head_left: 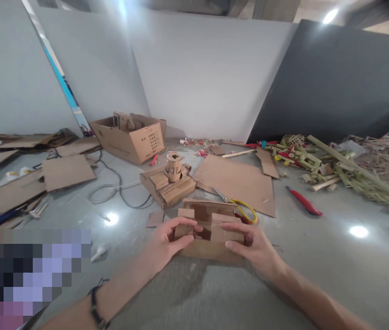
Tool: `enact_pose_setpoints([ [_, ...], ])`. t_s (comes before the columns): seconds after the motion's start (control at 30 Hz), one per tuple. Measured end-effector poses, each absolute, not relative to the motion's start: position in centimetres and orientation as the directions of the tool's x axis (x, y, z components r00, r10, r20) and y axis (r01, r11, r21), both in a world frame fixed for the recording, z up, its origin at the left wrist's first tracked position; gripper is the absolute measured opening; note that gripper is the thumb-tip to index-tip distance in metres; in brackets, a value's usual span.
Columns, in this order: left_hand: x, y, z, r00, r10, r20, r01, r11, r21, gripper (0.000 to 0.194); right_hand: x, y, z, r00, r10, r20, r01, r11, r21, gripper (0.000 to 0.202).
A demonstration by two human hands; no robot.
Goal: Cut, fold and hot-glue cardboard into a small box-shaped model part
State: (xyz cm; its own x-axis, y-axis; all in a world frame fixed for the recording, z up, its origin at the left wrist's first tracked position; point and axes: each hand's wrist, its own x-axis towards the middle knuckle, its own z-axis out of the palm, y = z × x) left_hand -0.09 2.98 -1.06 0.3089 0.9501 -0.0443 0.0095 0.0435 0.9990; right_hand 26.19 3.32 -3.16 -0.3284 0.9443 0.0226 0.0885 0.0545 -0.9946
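Observation:
A small cardboard box (211, 252) with an open gap in its top sits in front of me on the grey surface. My left hand (177, 236) is closed around its left end, thumb on the near face and fingers at the top flap. At the right end, my right hand (249, 240) pinches the box in the same way, thumb in front. Just behind the box lie scissors (245, 208) with yellow handles, their blades on a flat cardboard sheet (245, 181). A cardboard model (172, 178) with a round turret-like top stands behind and left.
A large cardboard box (128, 140) with cardboard parts inside stands at the back left. A cable (120, 181) curls left of the model. A red knife-like object (304, 201) and bamboo pieces (348, 178) lie right. Cardboard scraps (68, 172) cover the left.

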Motion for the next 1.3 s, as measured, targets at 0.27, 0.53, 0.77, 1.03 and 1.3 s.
enact_pose_setpoints([
  [0.27,-0.2,2.9,-0.6,0.31,0.949,-0.062,0.054,0.047,0.997,0.018,26.6,3.2,-2.7,-0.353,0.935,0.037,0.172,0.104,-0.98,0.037],
  [0.53,-0.4,3.5,-2.2,0.392,0.917,-0.074,0.085,0.044,0.995,0.035,26.4,3.7,-2.8,-0.355,0.933,0.056,0.249,0.152,-0.956,0.034],
  [0.77,-1.1,3.8,-1.3,0.475,0.878,-0.049,0.135,-0.018,0.991,0.043,26.2,3.6,-2.3,-0.354,0.931,0.087,0.244,0.181,-0.953,0.035],
  [1.03,-1.5,4.3,-1.0,0.53,0.844,-0.078,0.212,-0.043,0.976,0.068,26.4,3.6,-2.3,-0.328,0.939,0.107,0.269,0.201,-0.942,0.034],
  [1.3,-1.3,4.3,-0.9,0.324,0.946,0.011,0.266,-0.102,0.959,0.03,26.3,3.5,-2.1,-0.365,0.925,0.104,0.278,0.215,-0.936,0.033],
])
